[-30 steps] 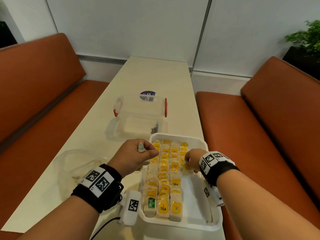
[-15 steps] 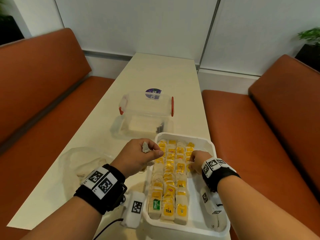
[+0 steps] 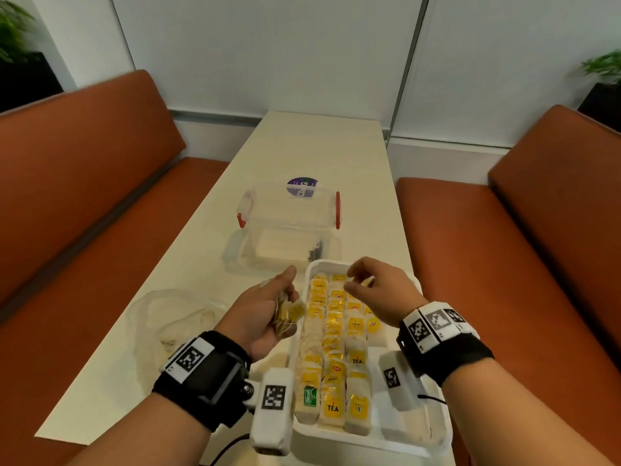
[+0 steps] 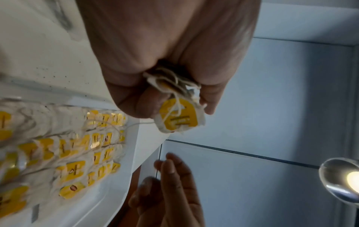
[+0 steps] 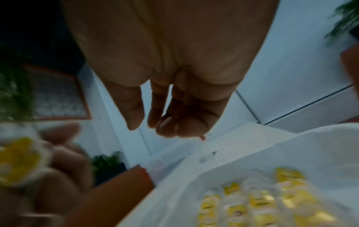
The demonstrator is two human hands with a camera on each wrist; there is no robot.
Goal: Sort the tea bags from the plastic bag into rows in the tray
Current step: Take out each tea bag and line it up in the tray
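Observation:
The white tray [image 3: 369,442] lies at the table's near edge, with rows of yellow-tagged tea bags [image 3: 332,331] filling its left and middle. My left hand [image 3: 285,297] hovers just left of the tray's far half and grips a bundle of tea bags [image 3: 289,312], [image 4: 178,116] with tangled strings. My right hand [image 3: 356,280] hangs above the tray's far end with loosely bent fingers [image 5: 165,122] and nothing in it. The crumpled clear plastic bag [image 3: 174,317] lies left of my left wrist. The right wrist view is blurred.
A clear lidded container [image 3: 289,216] with red latches stands just beyond the tray. Orange bench seats [image 3: 470,264] run along both sides of the narrow cream table [image 3: 319,146]. The tray's right strip [image 3: 403,428] holds few bags.
My right hand has lifted off the rows of tea bags and moved toward the tray's far end. My left hand has turned so the bundle it holds faces up.

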